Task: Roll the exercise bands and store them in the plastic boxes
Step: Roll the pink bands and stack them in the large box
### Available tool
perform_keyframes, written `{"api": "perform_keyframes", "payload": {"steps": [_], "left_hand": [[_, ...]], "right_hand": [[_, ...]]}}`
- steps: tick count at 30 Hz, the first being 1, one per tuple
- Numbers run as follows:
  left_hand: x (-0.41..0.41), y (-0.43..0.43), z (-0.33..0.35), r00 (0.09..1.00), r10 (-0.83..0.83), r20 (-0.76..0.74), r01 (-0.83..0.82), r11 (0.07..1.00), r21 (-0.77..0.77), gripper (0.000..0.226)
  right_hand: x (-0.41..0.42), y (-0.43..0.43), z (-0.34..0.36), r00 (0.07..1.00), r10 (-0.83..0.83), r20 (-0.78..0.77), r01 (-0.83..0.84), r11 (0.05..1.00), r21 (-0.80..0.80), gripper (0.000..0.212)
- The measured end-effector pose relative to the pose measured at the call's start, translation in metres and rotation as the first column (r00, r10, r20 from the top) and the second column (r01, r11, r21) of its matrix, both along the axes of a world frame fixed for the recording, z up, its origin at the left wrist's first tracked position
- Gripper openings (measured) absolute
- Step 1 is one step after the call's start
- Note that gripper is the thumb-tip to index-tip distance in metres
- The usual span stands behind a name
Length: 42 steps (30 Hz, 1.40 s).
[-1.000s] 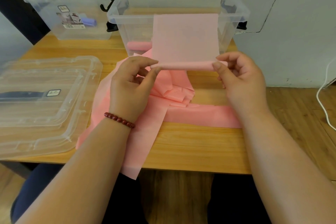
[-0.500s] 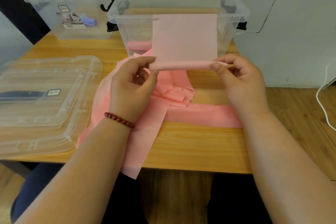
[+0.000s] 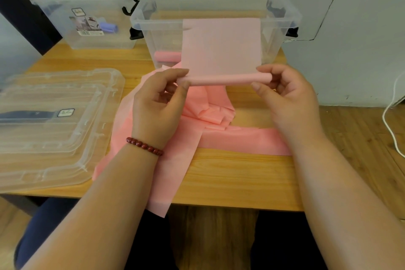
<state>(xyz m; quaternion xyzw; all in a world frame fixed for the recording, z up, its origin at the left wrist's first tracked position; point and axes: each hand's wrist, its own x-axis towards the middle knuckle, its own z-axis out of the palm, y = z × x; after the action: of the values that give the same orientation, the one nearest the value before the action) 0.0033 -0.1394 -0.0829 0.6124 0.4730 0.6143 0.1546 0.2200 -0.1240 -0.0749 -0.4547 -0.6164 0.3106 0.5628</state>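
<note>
While the band [image 3: 225,79] is held between the two hands above the table [image 3: 230,180], its rolled part lies level, nine to three o'clock, just in front of the near box [image 3: 292,16]. The left hand [image 3: 157,105] pinches the roll's left end between thumb and curled forefinger. The right hand [image 3: 289,98] pinches the right end the same way, thumb below and forefinger on top, with the other fingers loosely curled behind.

From the roll a flat stretch of the band rises toward twelve o'clock, in front of the box's near wall and up to about its rim. Whether it touches the rim I cannot tell.

Below the roll, loose band [image 3: 241,141] lies crumpled on the table. One strip runs toward three o'clock under the right wrist, and another hangs over the table's edge at six o'clock. Whether this is the same band I cannot tell.

Inside the near box, at its nine o'clock end, a pink roll [image 3: 167,56] lies on the floor. At ten o'clock the far box [image 3: 54,1] holds a purple roll [image 3: 109,26]. Two clear lids [image 3: 65,138] lie stacked at nine o'clock on the table. A red bead bracelet [image 3: 143,146] circles the left wrist. A white cable [image 3: 390,129] trails over the floor at three o'clock.
</note>
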Motion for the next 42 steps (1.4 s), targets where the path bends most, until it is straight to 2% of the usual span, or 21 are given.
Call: {"api": "perform_keyframes", "payload": {"steps": [3, 8, 12, 16, 20, 23, 26, 32, 37, 42], "left_hand": [[0.0010, -0.0007, 0.0004, 1.000, 0.000, -0.016, 0.000, 1.000, 0.007, 0.033], [-0.0027, 0.0023, -0.0020, 0.997, 0.028, -0.074, -0.026, 0.999, 0.028, 0.021], [-0.0020, 0.0029, -0.0027, 0.998, 0.041, -0.042, -0.040, 0.999, 0.006, 0.020], [-0.0021, 0.0030, -0.0017, 0.999, 0.031, -0.022, -0.031, 1.000, 0.001, 0.025], [-0.0028, 0.0024, -0.0018, 0.999, 0.028, -0.021, -0.028, 1.000, 0.007, 0.020], [-0.0022, 0.0017, -0.0017, 1.000, 0.008, -0.022, -0.007, 1.000, 0.017, 0.027], [-0.0026, 0.0029, -0.0027, 0.998, 0.030, -0.053, -0.028, 0.999, 0.040, 0.031], [-0.0030, 0.0034, -0.0023, 0.993, 0.049, -0.105, -0.041, 0.996, 0.083, 0.018], [-0.0020, 0.0039, -0.0026, 0.999, 0.027, -0.033, -0.026, 0.999, 0.020, 0.025], [0.0002, 0.0006, -0.0022, 0.999, 0.002, -0.052, -0.001, 1.000, 0.018, 0.026]], "right_hand": [[0.0007, -0.0006, 0.0006, 0.999, -0.031, 0.032, 0.031, 0.999, 0.020, 0.019], [-0.0001, -0.0009, 0.0013, 0.999, -0.034, 0.039, 0.033, 0.999, 0.026, 0.017], [0.0004, 0.0004, 0.0000, 0.999, -0.025, 0.030, 0.025, 0.999, 0.022, 0.015], [0.0000, 0.0015, -0.0012, 0.999, -0.025, -0.026, 0.026, 1.000, 0.012, 0.017], [0.0012, 0.0016, -0.0025, 1.000, -0.026, 0.003, 0.026, 0.999, 0.031, 0.019], [0.0017, 0.0019, -0.0033, 1.000, -0.010, 0.008, 0.010, 1.000, 0.012, 0.029], [0.0016, 0.0015, -0.0021, 0.999, -0.030, 0.021, 0.029, 0.999, 0.027, 0.025], [0.0007, 0.0005, -0.0008, 0.999, -0.040, 0.004, 0.040, 0.999, 0.012, 0.018], [0.0003, 0.0014, -0.0020, 0.999, -0.040, -0.013, 0.040, 0.999, 0.023, 0.019], [0.0013, 0.0013, -0.0015, 0.999, -0.043, 0.026, 0.042, 0.999, 0.020, 0.024]]}}
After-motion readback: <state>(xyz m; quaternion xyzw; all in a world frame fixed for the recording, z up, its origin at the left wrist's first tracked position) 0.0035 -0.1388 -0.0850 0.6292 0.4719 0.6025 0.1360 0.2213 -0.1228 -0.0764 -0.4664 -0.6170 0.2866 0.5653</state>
